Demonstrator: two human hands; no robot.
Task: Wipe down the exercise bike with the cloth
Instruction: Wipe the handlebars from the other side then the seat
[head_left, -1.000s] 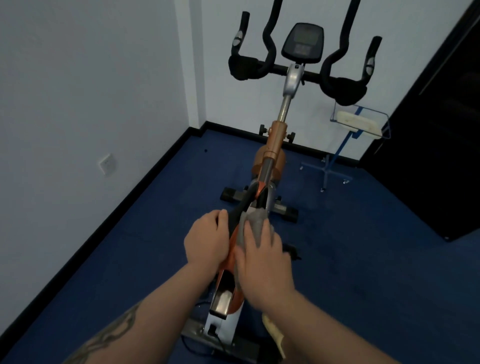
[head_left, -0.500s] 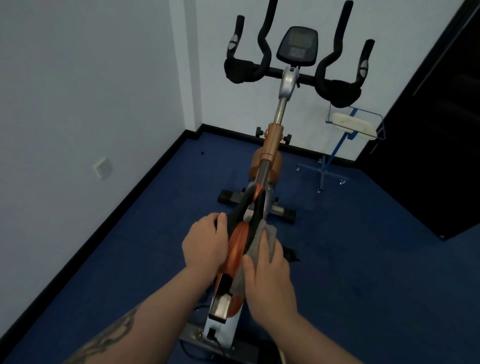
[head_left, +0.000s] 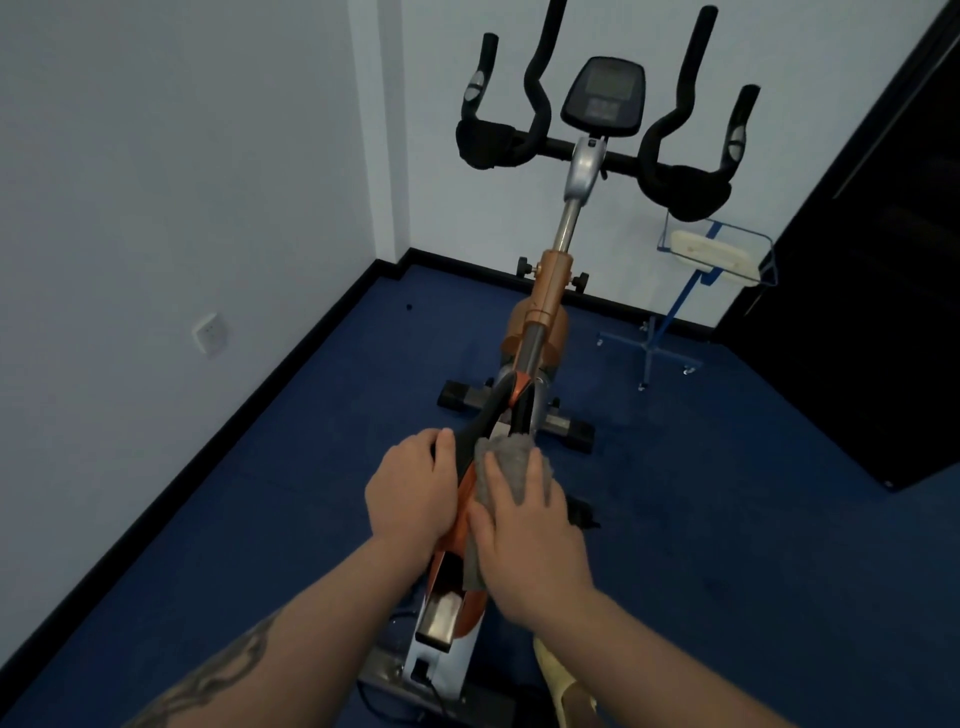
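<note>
Blue carpet underfoot, white walls meeting in a corner. My left hand (head_left: 415, 493) grips the orange-and-black exercise bike (head_left: 550, 306) frame; my right hand (head_left: 524, 535) presses the grey cloth (head_left: 506, 457) flat on it. Black handlebars (head_left: 675, 192) look untouched, I judge. Wall well left; blue wire stand (head_left: 670, 317) near right.

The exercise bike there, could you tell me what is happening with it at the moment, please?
A person is wiping the exercise bike down by hand. The right hand presses a grey cloth flat against the orange frame, near where it meets the black part. The left hand holds the other side of that frame, apparently to steady it. The handlebars and console stand far ahead of both hands.
</note>
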